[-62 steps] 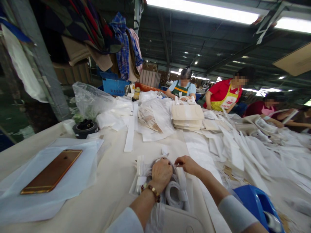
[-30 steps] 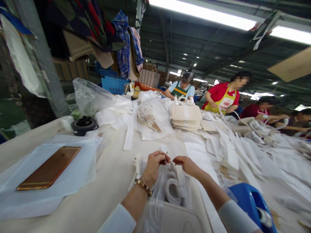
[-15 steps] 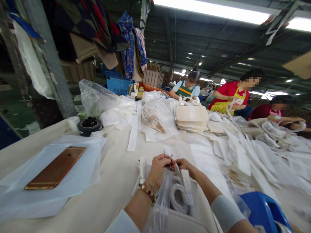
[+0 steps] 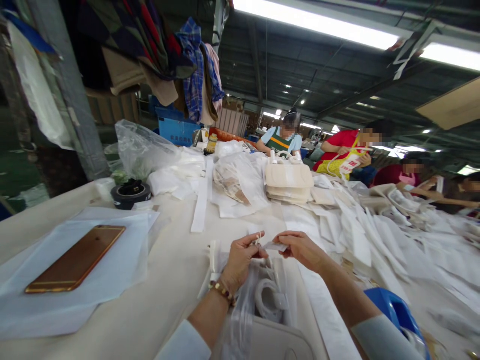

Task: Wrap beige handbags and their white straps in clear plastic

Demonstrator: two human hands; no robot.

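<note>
A cream handbag [image 4: 277, 340] lies right below my hands, with a coiled strap [image 4: 268, 300] in white wrap on its top and clear plastic [image 4: 240, 320] along its left side. Above the bag, my left hand [image 4: 240, 260] has a thin white string [image 4: 258, 240] between thumb and forefinger. To its right, my right hand [image 4: 300, 247] pinches a small whitish tag [image 4: 275, 246], partly covered by the fingers. A gap separates the two hands, and the tag spans part of it.
At left a gold phone [image 4: 77, 257] rests on pale sheets [image 4: 123, 270], with a black tape roll [image 4: 131, 194] behind. Stacked cream bags [image 4: 288, 180] stand ahead. White wrapping strips [image 4: 352, 230] and a blue container [image 4: 397, 312] lie to the right. Several people work across the table.
My hands have moved apart; the right hand has shifted right with the tag, which shows more now. The string is visible at my left fingers. The whole view has shifted slightly.
</note>
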